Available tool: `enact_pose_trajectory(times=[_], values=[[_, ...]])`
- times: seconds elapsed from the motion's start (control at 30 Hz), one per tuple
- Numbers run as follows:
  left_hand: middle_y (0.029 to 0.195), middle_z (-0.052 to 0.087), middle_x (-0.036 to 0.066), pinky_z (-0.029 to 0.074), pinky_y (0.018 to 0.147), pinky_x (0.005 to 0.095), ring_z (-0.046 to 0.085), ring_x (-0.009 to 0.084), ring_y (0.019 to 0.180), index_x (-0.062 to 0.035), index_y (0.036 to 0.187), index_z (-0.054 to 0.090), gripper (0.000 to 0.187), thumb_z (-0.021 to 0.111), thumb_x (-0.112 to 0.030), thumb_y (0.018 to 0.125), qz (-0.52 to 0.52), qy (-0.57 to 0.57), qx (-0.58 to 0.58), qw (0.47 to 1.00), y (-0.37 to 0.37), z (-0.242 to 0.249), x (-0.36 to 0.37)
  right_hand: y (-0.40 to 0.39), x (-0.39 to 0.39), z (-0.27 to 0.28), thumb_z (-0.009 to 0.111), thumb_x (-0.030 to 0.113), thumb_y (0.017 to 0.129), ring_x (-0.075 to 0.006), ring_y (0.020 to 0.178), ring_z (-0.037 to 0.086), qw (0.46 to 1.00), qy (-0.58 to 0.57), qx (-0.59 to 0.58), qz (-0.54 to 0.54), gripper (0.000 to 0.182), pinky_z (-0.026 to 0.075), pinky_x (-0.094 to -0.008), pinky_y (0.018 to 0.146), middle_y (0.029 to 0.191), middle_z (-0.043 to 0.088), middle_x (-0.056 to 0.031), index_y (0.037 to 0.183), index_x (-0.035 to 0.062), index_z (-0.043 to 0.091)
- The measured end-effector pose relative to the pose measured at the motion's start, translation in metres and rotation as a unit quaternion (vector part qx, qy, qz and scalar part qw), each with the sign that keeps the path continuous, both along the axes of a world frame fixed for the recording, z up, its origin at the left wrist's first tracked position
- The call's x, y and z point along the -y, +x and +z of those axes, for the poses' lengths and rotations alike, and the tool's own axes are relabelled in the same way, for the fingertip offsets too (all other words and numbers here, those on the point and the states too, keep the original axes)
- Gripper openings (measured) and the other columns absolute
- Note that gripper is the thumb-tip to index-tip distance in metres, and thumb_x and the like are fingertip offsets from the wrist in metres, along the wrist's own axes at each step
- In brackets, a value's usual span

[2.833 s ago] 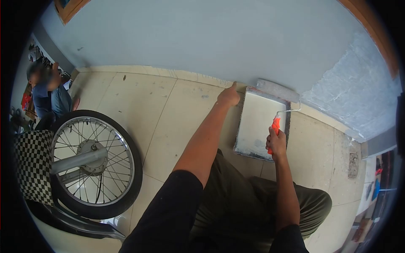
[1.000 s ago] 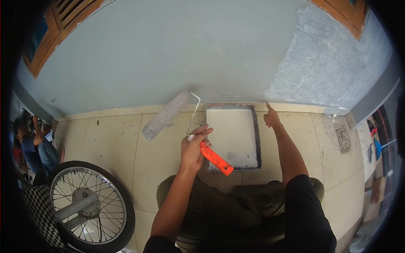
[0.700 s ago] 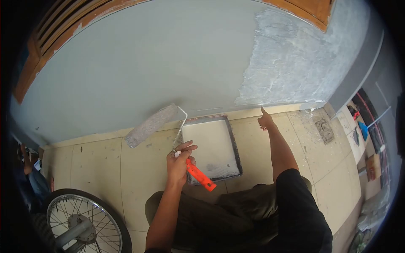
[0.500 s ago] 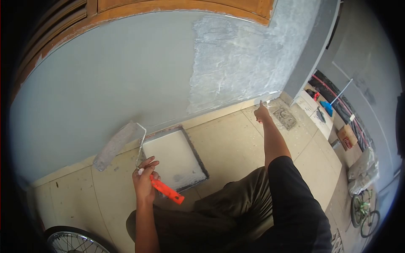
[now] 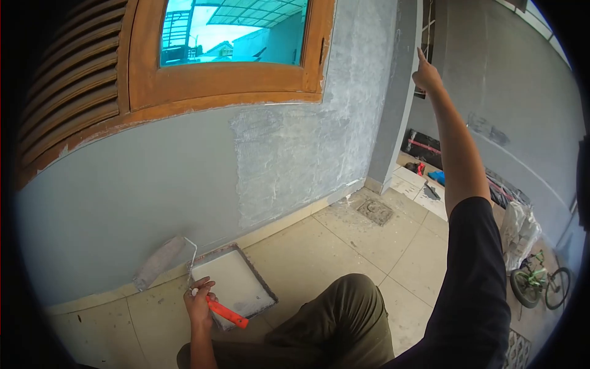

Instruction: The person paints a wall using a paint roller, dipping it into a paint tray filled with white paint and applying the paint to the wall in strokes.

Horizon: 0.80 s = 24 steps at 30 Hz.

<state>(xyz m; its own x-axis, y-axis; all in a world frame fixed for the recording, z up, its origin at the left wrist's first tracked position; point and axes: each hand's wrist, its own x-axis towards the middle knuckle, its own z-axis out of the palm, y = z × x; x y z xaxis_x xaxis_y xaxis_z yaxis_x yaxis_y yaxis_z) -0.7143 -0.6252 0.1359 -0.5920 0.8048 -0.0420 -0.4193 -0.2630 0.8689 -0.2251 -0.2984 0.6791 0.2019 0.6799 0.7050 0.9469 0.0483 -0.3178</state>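
My left hand [image 5: 199, 302] is closed around a paint roller where its wire frame meets the orange handle [image 5: 228, 313]. The grey, paint-coated roller sleeve [image 5: 158, 263] is beside the lower wall at the left. Just behind that hand, a dark-rimmed paint tray [image 5: 257, 278] holds whitish paint on the floor. My right hand [image 5: 428, 76] is raised at the upper right, index finger stretched out and the other fingers curled, with nothing visible in it. It appears in front of the grey corner pillar [image 5: 399, 92].
The wall [image 5: 135, 178] is smooth grey at left and patchy [image 5: 295, 160] at right, below a wooden window frame [image 5: 227, 83]. A drain cover [image 5: 375, 211] lies near the corner. Plastic sheeting [image 5: 520, 230] and a small bicycle [image 5: 536, 280] are at right.
My right arm has swung upward from low near the wall's base, index finger still extended. The view has tilted up, bringing the window glass into sight. My left hand keeps hold of the paint roller.
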Motion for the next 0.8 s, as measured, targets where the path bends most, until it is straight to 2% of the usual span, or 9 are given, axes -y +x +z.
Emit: enact_pose_trajectory(times=[0.1,0.2,0.23,0.3,0.33,0.43,0.57,0.67,0.8], values=[[0.097,0.069,0.019,0.051,0.053,0.0315,0.057,0.0153,0.055,0.0095,0.111,0.062,0.027,0.058,0.002,0.085,0.014,-0.014,-0.018,1.0,-0.001,-0.002,0.0,-0.013,0.026,0.047,0.054,0.011,0.085,-0.0337,0.088,0.071,0.996,0.084,0.025,-0.002,0.09,0.055,-0.0456,0.082,0.096,0.072,-0.0202,0.162,0.0277,0.009],[0.095,0.07,0.018,0.052,0.054,0.0312,0.059,0.0154,0.056,0.0084,0.108,0.065,0.024,0.061,0.001,0.086,0.027,0.001,-0.037,0.999,0.0,-0.004,-0.001,-0.054,0.016,0.012,0.058,0.021,0.09,-0.0445,0.099,0.065,0.962,0.218,0.154,0.061,0.076,0.051,-0.0525,0.085,0.099,0.069,-0.0269,0.156,0.0078,0.023],[0.092,0.071,0.015,0.053,0.055,0.0306,0.06,0.0146,0.057,0.0073,0.105,0.068,0.021,0.066,-0.002,0.086,0.03,-0.011,-0.053,0.998,0.0,-0.003,-0.001,-0.072,0.014,-0.021,0.058,0.019,0.093,-0.0369,0.08,0.068,0.945,0.211,0.161,0.194,0.068,0.054,-0.0482,0.074,0.085,0.067,-0.0236,0.154,0.0088,0.028],[0.09,0.07,0.009,0.051,0.056,0.0283,0.06,0.0136,0.059,0.0038,0.101,0.069,0.017,0.071,-0.003,0.086,0.034,-0.012,-0.036,0.999,0.002,-0.006,-0.004,-0.136,0.087,-0.123,0.057,0.015,0.098,-0.0127,0.044,0.053,0.91,-0.046,0.025,0.411,0.061,0.045,-0.0295,0.041,0.063,0.054,-0.0071,0.153,0.0112,0.03],[0.089,0.07,0.008,0.051,0.056,0.0278,0.061,0.0134,0.06,0.0025,0.102,0.07,0.016,0.07,-0.004,0.087,0.023,-0.039,-0.025,0.999,0.001,-0.01,-0.006,-0.156,0.101,-0.178,0.056,0.017,0.099,-0.0128,0.044,0.052,0.864,-0.187,-0.002,0.468,0.058,0.044,-0.0288,0.039,0.065,0.056,-0.0064,0.152,0.0108,0.033],[0.087,0.069,0.008,0.054,0.055,0.0298,0.061,0.0125,0.06,0.0013,0.103,0.07,0.015,0.068,-0.006,0.089,0.011,-0.026,-0.01,1.0,0.0,-0.018,-0.009,-0.21,0.156,-0.342,0.057,0.028,0.102,-0.013,0.066,0.059,0.698,-0.438,-0.055,0.564,0.054,0.049,-0.0262,0.047,0.076,0.057,-0.0053,0.146,0.0017,0.04],[0.088,0.07,0.013,0.055,0.052,0.0336,0.062,0.0155,0.056,0.0074,0.101,0.063,0.016,0.059,-0.002,0.089,-0.011,-0.028,-0.059,0.998,0.005,-0.021,-0.008,-0.258,0.201,-0.51,0.052,0.033,0.105,-0.0159,0.094,0.06,0.54,-0.572,-0.062,0.614,0.045,0.055,-0.0317,0.071,0.103,0.059,-0.0075,0.139,0.0044,0.049],[0.089,0.07,0.014,0.055,0.053,0.0326,0.062,0.016,0.057,0.0078,0.103,0.064,0.02,0.053,0.001,0.088,-0.032,-0.026,-0.088,0.995,0.006,-0.029,-0.013,-0.287,0.23,-0.549,0.053,0.03,0.104,-0.019,0.091,0.066,0.401,-0.653,-0.254,0.59,0.039,0.058,-0.034,0.071,0.101,0.063,-0.0087,0.13,0.0006,0.051],[0.094,0.072,0.014,0.056,0.054,0.0317,0.062,0.0155,0.058,0.0079,0.106,0.065,0.02,0.056,-0.001,0.091,-0.075,-0.016,-0.088,0.993,0.009,-0.038,-0.029,-0.293,0.242,-0.562,0.057,0.019,0.101,-0.0219,0.084,0.068,0.41,-0.663,-0.337,0.529,0.03,0.058,-0.0338,0.063,0.098,0.065,-0.0125,0.123,-0.0006,0.052]])
